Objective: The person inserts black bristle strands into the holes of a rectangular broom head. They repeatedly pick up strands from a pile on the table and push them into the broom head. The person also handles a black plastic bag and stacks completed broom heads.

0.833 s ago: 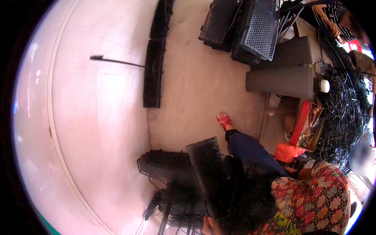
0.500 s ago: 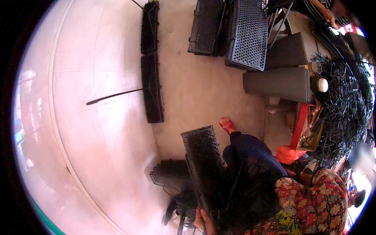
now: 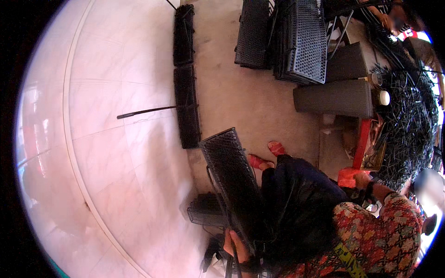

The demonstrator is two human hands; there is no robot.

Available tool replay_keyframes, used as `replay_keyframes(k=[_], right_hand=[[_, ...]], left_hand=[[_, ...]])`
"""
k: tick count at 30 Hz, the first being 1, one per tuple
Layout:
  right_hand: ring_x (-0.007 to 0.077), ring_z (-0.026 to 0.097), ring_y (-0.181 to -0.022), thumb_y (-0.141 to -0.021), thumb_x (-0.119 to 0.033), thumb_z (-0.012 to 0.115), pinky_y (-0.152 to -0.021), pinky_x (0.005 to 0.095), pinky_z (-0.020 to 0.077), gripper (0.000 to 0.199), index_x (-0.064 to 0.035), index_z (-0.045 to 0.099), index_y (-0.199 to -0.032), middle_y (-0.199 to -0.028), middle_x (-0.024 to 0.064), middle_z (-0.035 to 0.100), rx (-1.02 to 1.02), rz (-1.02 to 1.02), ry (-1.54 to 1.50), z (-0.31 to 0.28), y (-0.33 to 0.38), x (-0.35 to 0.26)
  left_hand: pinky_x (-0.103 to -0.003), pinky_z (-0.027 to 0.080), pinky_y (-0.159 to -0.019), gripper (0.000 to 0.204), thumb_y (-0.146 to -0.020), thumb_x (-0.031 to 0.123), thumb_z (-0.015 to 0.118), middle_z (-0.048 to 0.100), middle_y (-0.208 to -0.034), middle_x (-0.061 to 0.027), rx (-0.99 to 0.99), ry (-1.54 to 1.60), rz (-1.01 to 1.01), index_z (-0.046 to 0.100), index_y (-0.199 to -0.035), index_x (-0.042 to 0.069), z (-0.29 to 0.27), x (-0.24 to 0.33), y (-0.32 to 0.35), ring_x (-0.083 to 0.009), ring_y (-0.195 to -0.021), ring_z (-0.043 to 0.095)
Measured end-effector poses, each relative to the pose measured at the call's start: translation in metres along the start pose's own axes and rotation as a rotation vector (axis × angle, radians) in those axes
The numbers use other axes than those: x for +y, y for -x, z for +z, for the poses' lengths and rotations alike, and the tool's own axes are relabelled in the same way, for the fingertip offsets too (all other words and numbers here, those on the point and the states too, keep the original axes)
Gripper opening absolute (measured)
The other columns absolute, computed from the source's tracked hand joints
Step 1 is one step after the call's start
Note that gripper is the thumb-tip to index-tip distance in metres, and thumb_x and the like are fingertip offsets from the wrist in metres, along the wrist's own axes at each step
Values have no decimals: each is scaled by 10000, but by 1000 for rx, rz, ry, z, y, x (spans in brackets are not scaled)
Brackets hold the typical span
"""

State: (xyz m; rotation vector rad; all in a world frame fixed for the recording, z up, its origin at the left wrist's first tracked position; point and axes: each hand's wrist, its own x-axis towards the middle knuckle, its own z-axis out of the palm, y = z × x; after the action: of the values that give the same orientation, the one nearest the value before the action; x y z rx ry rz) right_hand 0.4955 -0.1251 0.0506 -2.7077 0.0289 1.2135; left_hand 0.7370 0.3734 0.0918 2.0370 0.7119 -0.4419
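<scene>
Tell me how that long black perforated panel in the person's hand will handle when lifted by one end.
The black perforated panel looks rigid: it stays straight though the left hand grips only its near end. Being full of holes, it is probably light for its size. Long and held at one end, it may swing or tip sideways.

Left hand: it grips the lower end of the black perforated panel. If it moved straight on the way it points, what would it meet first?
Likely the black mesh rack on the floor just beyond the left hand, though depth is hard to judge.
</scene>
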Motion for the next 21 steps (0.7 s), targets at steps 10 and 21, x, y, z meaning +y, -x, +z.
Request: replay_keyframes(k=[10, 21], right_hand=[[399, 529, -687, -742, -109, 527, -596, 449, 433, 158, 8, 564, -841, -706, 233, 537, 255, 51, -287, -81, -153, -62], [384, 541, -636, -786, -86, 501, -534, 434, 432, 81, -8, 522, -799, -654, 211, 517, 338, -202, -442, -175, -221, -135]], left_hand=[[-237, 278, -485, 401, -889, 373, 480, 417, -636, 14, -27, 40, -34, 552, -871, -21, -20, -35, -74, -75, -596, 346], [-264, 388, -482, 489, -838, 442, 537, 536, -716, -25, 37, 272, -243, 549, -1011, -15, 1, -46, -140, -124, -587, 478]])
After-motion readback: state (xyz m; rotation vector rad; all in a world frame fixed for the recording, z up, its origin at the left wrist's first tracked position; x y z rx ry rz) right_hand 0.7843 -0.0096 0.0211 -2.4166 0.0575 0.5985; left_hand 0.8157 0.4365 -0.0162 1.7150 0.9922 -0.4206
